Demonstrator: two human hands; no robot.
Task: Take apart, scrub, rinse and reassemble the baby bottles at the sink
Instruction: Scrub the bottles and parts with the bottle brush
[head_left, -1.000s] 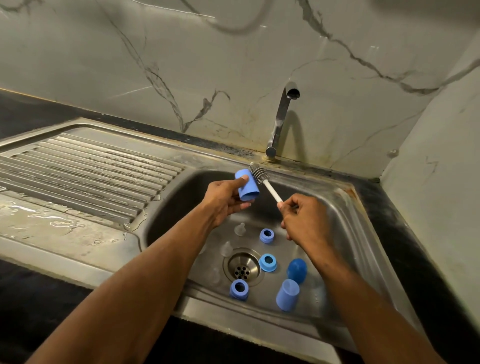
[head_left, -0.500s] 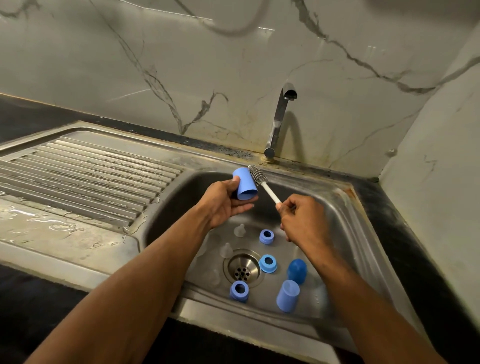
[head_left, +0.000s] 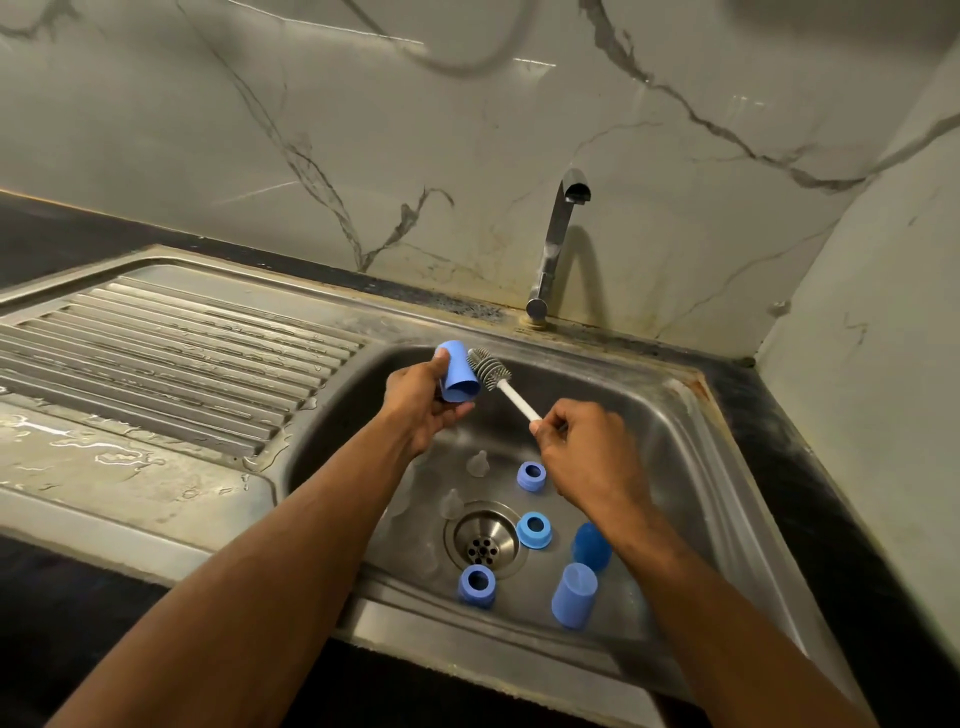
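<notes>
Since the earlier frame the blue cap (head_left: 458, 373) has tipped so its open mouth faces down toward the viewer, and the brush head (head_left: 488, 368) now lies against the cap's outer right side, higher than before. The cap is held above the drain (head_left: 485, 541), over the far-left part of the sink basin (head_left: 691, 483); the left hand (head_left: 422, 406) grips it, fingers and thumb curled round its body. The right hand (head_left: 582, 453) pinches the brush's white handle (head_left: 519, 402) near its lower end, fingers closed on it. Around the drain: one blue ring (head_left: 534, 530) touching its right edge, a second blue ring (head_left: 531, 476) beyond that, a third blue ring (head_left: 476, 584) on the near side. Two clear teats (head_left: 477, 463) lie just left of and beyond the drain. A pale blue cap (head_left: 573, 595) and a darker blue dome (head_left: 591, 546) stand right of the drain. The tap (head_left: 558, 236) rises behind it; the wet ribbed drainboard (head_left: 171, 358) lies to the left.
</notes>
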